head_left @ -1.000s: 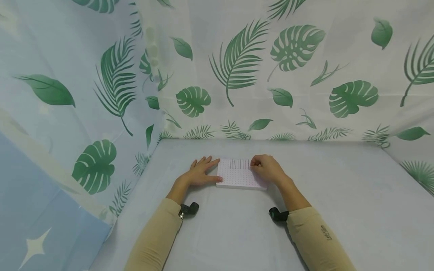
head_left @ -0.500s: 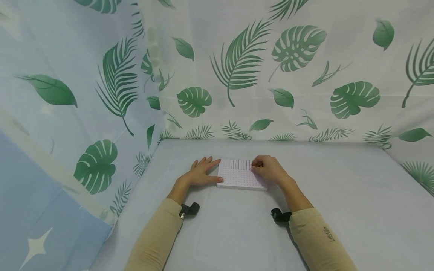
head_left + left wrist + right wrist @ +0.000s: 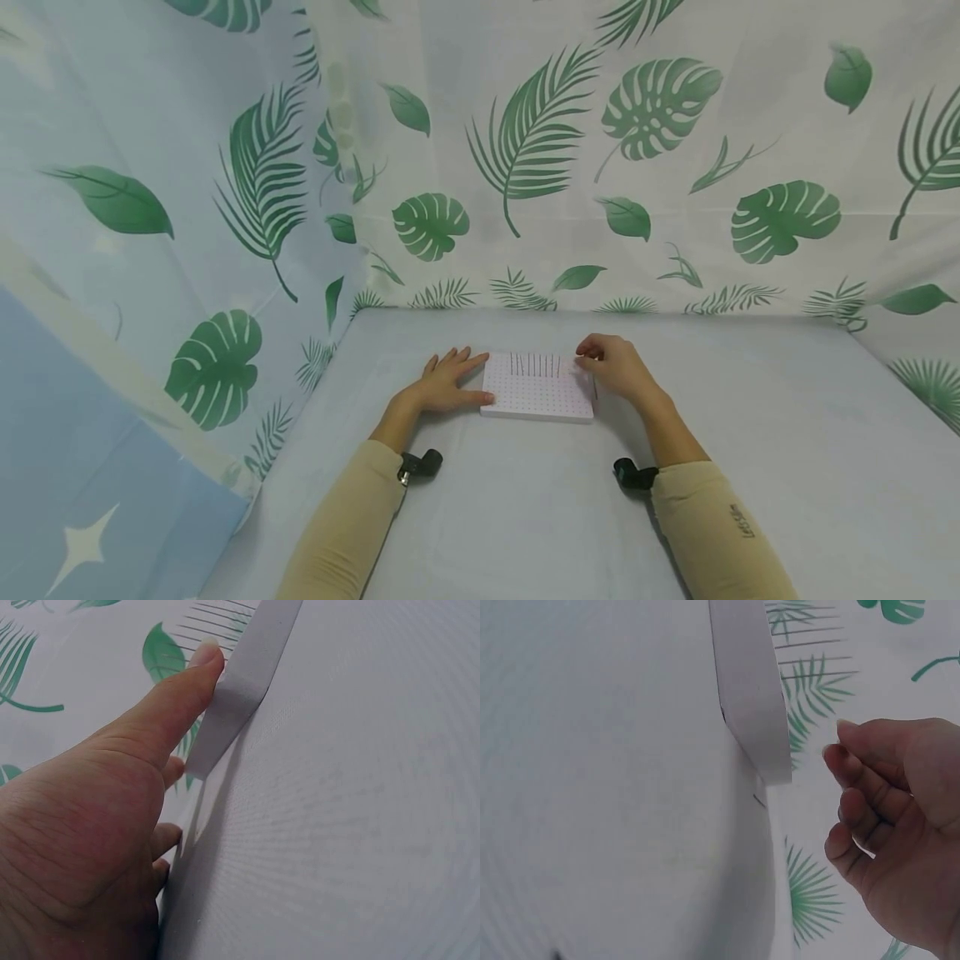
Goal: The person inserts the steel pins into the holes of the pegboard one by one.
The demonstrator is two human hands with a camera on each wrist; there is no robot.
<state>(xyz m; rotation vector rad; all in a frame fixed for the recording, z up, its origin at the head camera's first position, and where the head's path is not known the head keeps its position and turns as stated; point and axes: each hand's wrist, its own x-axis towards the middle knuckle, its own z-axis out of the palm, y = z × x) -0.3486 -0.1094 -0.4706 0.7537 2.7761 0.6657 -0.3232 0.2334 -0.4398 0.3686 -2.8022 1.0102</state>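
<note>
A white board (image 3: 536, 402) dotted with small holes lies on the table. Several thin dark pins (image 3: 522, 365) stand in a row along its back part. My left hand (image 3: 442, 383) is spread at the board's left side, its thumb (image 3: 202, 675) touching the front left edge. Just off the board's right end, my right hand (image 3: 618, 368) hovers with loosely bent fingers. A gap shows between thumb and index finger in the right wrist view, and no thing is seen between them. One more thin dark pin (image 3: 596, 388) lies on the table beside the board's right edge, under that hand.
The table (image 3: 517, 508) has a pale cloth cover. A leaf-printed curtain (image 3: 555, 167) hangs behind it, and another (image 3: 202, 208) on the left. A black wrist camera (image 3: 427, 463) is strapped on the left forearm and one (image 3: 633, 475) on the right.
My right hand has left the row's right end, moving right and slightly back, its fingers parting. The row's last pin and the loose pin now show. The left hand stays put.
</note>
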